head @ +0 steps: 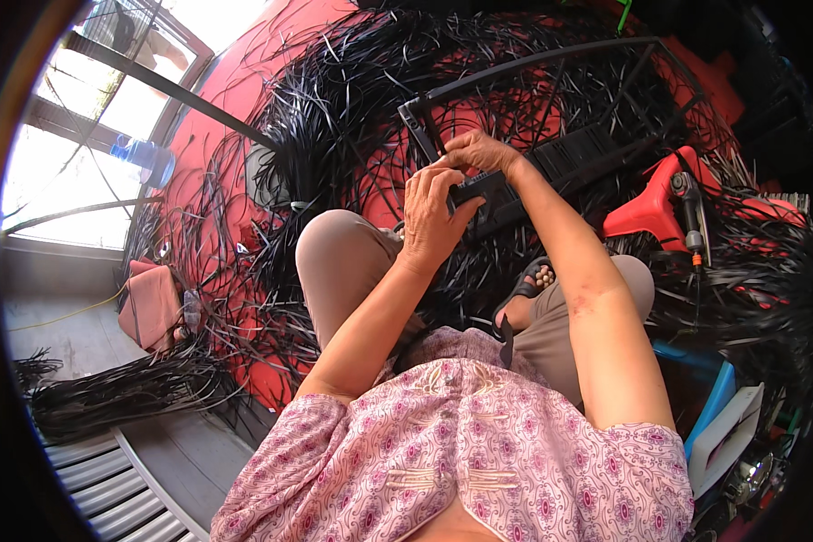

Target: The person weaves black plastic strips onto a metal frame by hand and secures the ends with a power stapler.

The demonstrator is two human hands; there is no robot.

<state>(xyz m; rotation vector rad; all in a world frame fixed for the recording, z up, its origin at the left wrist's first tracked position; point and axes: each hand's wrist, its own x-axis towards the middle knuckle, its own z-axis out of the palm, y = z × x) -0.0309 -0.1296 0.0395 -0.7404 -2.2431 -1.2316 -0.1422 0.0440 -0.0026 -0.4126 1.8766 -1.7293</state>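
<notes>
A dark frame (538,59) with black flat strips woven across its lower part (569,159) lies before my knees. My left hand (433,210) is at the near left corner of the woven part, its thumb and fingers bent around that edge. Just beyond it, my right hand (477,150) has its fingertips close together beside the frame's upright. Whether a strip is pinched between the fingertips of either hand is too small to tell. Many loose black strips (325,95) spread around and beneath the frame.
At the right, a red plastic stool (643,206) bears a pneumatic hand tool (691,213). A blue-rimmed bin (711,406) stands lower right. To the left are a clear blue water bottle (152,162), a pink cloth-like item (150,305), a bundle of black strips (129,393) and a slatted grey bench (118,488).
</notes>
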